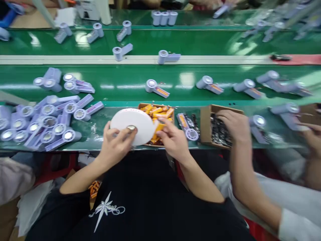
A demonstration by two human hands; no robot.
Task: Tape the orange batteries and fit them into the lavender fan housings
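My left hand grips a white oval disc, its fingers on the disc's face beside a small shiny metallic round spot. Behind the disc, a cardboard box of orange cylindrical batteries sits at the bench edge, partly hidden. My right hand is over the box, thumb and forefinger closed around what looks like an orange battery. Just right of the box lies a lavender handheld device with an orange battery in its open handle, next to small dark parts.
A co-worker's hand reaches into a cardboard box of black parts. Many lavender devices are heaped at left. More devices lie spaced along the green belt. Another person's hand shows at far right.
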